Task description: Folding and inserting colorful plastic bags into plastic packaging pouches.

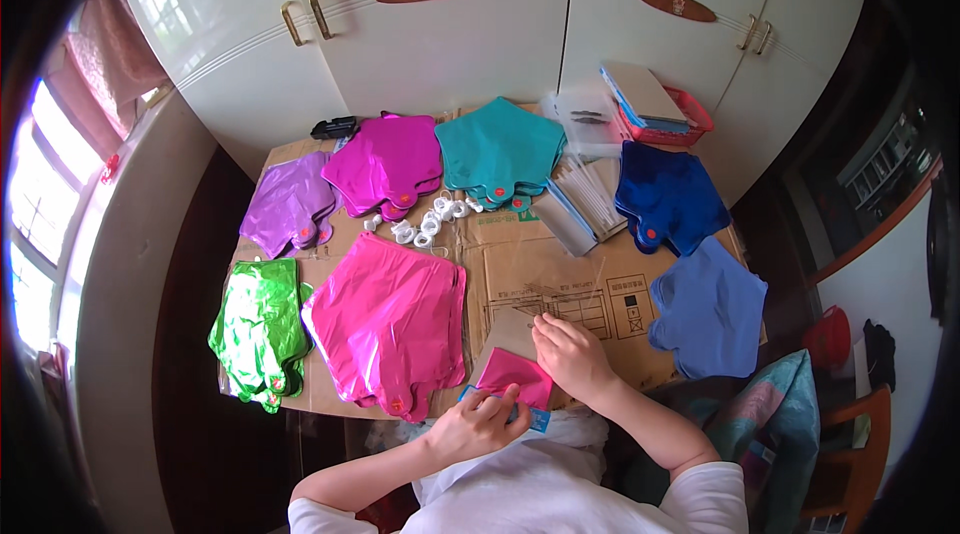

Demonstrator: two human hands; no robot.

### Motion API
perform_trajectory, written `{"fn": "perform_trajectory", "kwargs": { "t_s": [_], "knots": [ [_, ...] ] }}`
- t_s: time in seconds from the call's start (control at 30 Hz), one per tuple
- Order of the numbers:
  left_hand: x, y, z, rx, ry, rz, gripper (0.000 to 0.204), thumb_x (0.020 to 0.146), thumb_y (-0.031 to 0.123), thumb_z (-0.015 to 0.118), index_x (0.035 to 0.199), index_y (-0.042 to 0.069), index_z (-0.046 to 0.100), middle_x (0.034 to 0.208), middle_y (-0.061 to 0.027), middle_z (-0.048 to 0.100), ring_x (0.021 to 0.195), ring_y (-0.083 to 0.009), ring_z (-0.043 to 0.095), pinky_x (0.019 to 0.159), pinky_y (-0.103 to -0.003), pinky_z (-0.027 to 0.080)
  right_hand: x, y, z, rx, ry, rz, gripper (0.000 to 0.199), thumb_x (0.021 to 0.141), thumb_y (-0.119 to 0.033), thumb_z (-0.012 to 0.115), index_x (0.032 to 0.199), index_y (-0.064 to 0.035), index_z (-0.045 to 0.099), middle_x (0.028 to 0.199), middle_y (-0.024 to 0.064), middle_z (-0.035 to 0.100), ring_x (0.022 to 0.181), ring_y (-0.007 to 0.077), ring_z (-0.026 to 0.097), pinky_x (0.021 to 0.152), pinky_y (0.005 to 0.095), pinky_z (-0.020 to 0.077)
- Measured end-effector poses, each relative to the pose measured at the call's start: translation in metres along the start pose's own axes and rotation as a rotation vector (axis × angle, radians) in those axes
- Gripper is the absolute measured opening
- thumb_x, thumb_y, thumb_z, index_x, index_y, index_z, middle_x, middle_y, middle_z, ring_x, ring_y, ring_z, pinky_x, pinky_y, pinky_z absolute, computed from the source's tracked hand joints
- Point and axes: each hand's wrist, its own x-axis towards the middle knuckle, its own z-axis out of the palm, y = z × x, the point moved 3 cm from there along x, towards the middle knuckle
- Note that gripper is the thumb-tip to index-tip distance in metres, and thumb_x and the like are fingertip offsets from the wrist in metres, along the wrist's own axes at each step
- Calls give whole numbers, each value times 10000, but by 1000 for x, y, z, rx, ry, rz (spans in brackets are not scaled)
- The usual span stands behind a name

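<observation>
While the view from the head looks down, the left hand (pixel 482 426) is closed with its fingers pinching the near side of a small folded pink piece (pixel 515 377). This pink piece is close to the person's body, at the near edge of the brown cardboard surface (pixel 500 259), and lies over part of a flat grey-brown card (pixel 513 331). A bit of blue strip (pixel 540 421) peeks out under it. The right hand (pixel 572 352) has bent fingers touching the far end of the card, but I cannot tell if it grips it. Just left of the pink piece is a big shiny pink pile (pixel 385 319), and further left is a shiny green pile (pixel 258 324). Along the back sit a light purple pile (pixel 287 202), a bright purple pile (pixel 383 164) and a teal pile (pixel 500 149). Small white rolls (pixel 430 224) lie in front of them. On the right are a dark blue pile (pixel 672 194) and a light blue pile (pixel 710 306). A box of thin white sticks (pixel 592 196) lies near the dark blue one.
</observation>
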Motion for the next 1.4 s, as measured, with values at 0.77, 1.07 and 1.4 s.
{"fn": "perform_trajectory", "kwargs": {
  "t_s": [0.77,1.07,1.4],
  "knots": [
    [12,-15,14,-35,98,-7,259,706,191,590,957,126,581,1072,-124,633,737,-119,529,666,-266,497,17,-4,-19,-1,9,-73,49,710,-118,590,739,-108,553,721,12,504,720,169,561,590,283,496],
    [24,-22,20,66,53,-22,236,767,205,566,989,125,571,1073,-144,631,798,-150,533,700,-276,481,19,-1,-27,23,122,23,105,691,-102,636,785,-94,590,771,9,543,779,185,574,664,325,497],
    [25,-30,8,133,92,-87,261,771,176,555,1021,105,582,1102,-124,634,738,-138,504,673,-251,469,7,7,-31,428,319,248,365,771,-65,662,1115,-46,540,1202,116,495,1083,261,513,879,377,443]
  ]
}}
